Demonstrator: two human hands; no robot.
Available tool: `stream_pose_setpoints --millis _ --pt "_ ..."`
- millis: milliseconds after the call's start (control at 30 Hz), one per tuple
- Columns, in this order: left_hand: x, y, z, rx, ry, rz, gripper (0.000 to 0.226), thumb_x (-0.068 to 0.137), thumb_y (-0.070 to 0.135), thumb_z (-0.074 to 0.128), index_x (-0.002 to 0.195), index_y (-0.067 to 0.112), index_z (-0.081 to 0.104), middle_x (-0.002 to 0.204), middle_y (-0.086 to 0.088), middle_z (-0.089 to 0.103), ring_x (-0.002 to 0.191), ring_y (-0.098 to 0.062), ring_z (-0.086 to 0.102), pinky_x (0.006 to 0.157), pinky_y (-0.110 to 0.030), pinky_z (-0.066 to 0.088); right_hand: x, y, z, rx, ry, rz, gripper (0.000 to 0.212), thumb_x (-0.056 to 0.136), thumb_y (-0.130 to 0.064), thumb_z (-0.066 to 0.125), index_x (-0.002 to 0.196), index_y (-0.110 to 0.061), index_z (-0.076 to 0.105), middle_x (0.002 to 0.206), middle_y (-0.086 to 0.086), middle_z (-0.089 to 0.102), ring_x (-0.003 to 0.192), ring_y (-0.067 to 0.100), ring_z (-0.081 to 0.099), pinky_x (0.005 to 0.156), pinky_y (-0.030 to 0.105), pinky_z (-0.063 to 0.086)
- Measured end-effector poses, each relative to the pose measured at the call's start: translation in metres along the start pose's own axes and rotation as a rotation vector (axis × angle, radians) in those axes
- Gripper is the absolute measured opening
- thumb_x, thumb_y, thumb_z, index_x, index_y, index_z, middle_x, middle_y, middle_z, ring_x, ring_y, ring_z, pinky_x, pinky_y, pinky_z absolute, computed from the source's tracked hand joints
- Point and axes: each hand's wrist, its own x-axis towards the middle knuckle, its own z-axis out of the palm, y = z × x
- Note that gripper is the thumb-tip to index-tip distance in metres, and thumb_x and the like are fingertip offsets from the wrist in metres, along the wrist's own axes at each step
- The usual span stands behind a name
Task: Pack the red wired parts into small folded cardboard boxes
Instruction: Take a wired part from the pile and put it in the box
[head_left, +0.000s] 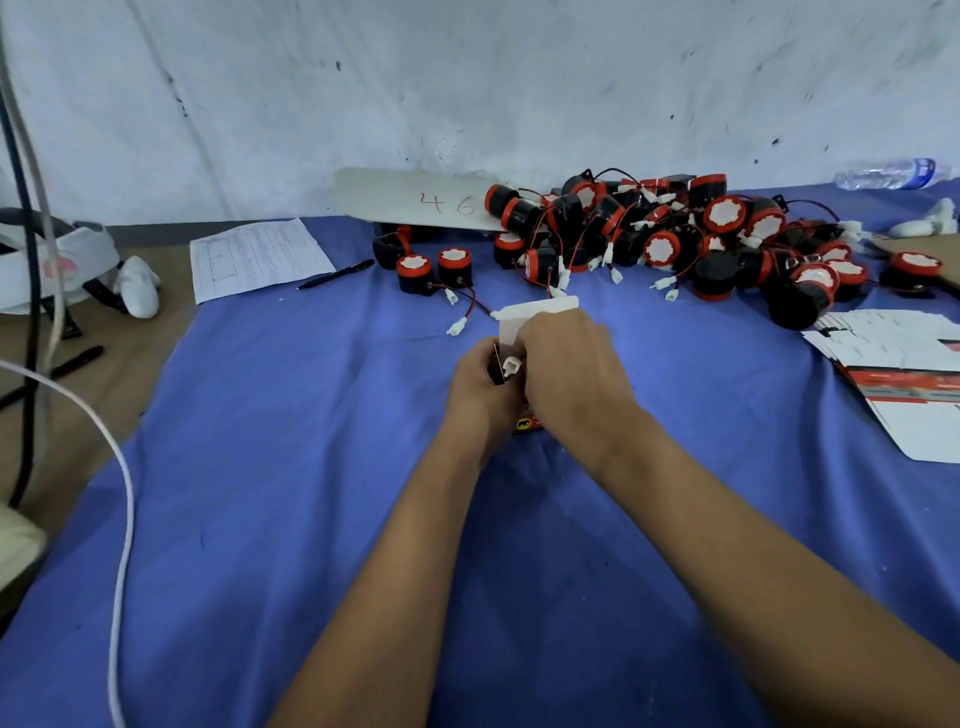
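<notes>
Cloth, blue, covers table (311, 519); heap of red-and-black wired parts (675, 239) behind. Hands together: left hand (480, 387) grips small white folded cardboard box (537, 314), right hand (569, 358) curls over it. White connector (508, 370) protrudes; risk: flap pinches wire.

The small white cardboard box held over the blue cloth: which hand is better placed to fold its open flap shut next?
Probably the right hand: it already lies against the small white cardboard box just below its raised flap, while the left hand grips the box from the side.
</notes>
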Motion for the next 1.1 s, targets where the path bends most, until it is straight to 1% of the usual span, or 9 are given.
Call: stream_pose_setpoints --millis 200,400,567,633,733,833,900,1000,1100 --pt "-0.003 0.003 -0.001 -0.023 -0.021 -0.003 0.022 0.096 -0.002 0.059 0.078 0.011 0.057 0.056 0.008 0.060 0.047 -0.004 0.051 0.042 -0.018 0.042 -0.004 0.002 0.010 -0.030 0.066 0.042 0.019 0.089 -0.003 0.054 0.080 -0.020 0.051 0.091 0.007 0.066 0.070 0.023 0.048 0.060 0.032 0.032" --pt "0.001 -0.002 -0.002 0.040 -0.008 0.033 0.006 0.098 0.006 0.061 0.094 0.001 0.062 0.073 -0.005 0.064 0.061 -0.016 0.053 0.048 -0.024 0.046 -0.011 -0.002 0.015 -0.035 0.123 0.116 0.016 0.093 -0.006 0.050 0.085 -0.020 0.052 0.090 0.006 0.067 0.068 0.021 0.040 0.054 0.029 0.022" --pt "-0.002 -0.005 -0.005 0.024 -0.048 0.084 0.017 0.101 0.004 0.057 0.086 0.011 0.061 0.062 0.012 0.064 0.051 0.002 0.053 0.047 -0.017 0.046 -0.010 -0.001 0.018 0.085 0.145 0.048 0.014 0.098 -0.016 0.048 0.105 -0.018 0.059 0.094 0.002 0.067 0.076 0.022 0.050 0.064 0.034 0.031" --pt "-0.004 -0.004 -0.005 0.045 -0.059 0.094 0.023 0.102 0.001 0.053 0.084 0.013 0.060 0.063 0.010 0.064 0.055 0.000 0.056 0.048 -0.019 0.048 -0.005 0.003 0.015 0.147 0.054 -0.003 0.015 0.099 -0.018 0.045 0.097 -0.017 0.061 0.098 0.002 0.065 0.090 0.024 0.057 0.071 0.035 0.039" --pt "-0.001 -0.003 -0.004 0.162 -0.050 0.152 0.021 0.103 -0.002 0.043 0.090 0.002 0.059 0.072 -0.004 0.061 0.066 -0.014 0.057 0.054 -0.025 0.051 0.002 0.005 0.006 0.204 -0.121 -0.049 0.032 0.098 -0.026 0.043 0.067 -0.018 0.044 0.079 0.002 0.052 0.088 0.029 0.056 0.071 0.036 0.037" --pt "0.000 -0.001 -0.003 0.272 -0.028 0.259 0.023 0.101 0.001 0.041 0.081 0.003 0.052 0.068 -0.004 0.057 0.056 -0.004 0.057 0.051 -0.018 0.049 0.007 0.005 0.004 0.307 -0.137 -0.005 0.051 0.099 -0.047 0.047 0.059 -0.015 0.048 0.061 0.001 0.052 0.074 0.024 0.055 0.064 0.032 0.035" --pt "0.001 -0.004 -0.002 0.241 -0.089 0.215 0.027 0.095 -0.001 0.051 0.072 0.014 0.057 0.058 0.010 0.064 0.055 0.004 0.059 0.051 -0.014 0.047 0.008 0.004 0.006 0.441 -0.102 0.058 0.058 0.099 -0.052 0.051 0.060 -0.010 0.057 0.058 0.004 0.056 0.064 0.019 0.054 0.055 0.032 0.035" --pt "0.001 -0.005 -0.001 0.114 -0.073 0.154 0.037 0.090 -0.008 0.055 0.075 0.025 0.063 0.060 0.017 0.068 0.059 0.007 0.062 0.051 -0.014 0.048 0.008 0.006 0.011 0.527 -0.034 0.111 0.050 0.098 -0.041 0.055 0.065 -0.005 0.066 0.060 0.007 0.063 0.062 0.020 0.059 0.056 0.033 0.044" --pt "-0.001 -0.003 0.000 0.029 -0.050 0.129 0.032 0.092 -0.007 0.057 0.086 0.024 0.064 0.065 0.017 0.069 0.062 0.007 0.065 0.053 -0.013 0.049 0.007 0.012 0.013 0.643 0.057 0.149 0.031 0.093 -0.027 0.061 0.066 -0.016 0.069 0.059 -0.003 0.065 0.060 0.010 0.061 0.054 0.026 0.046"
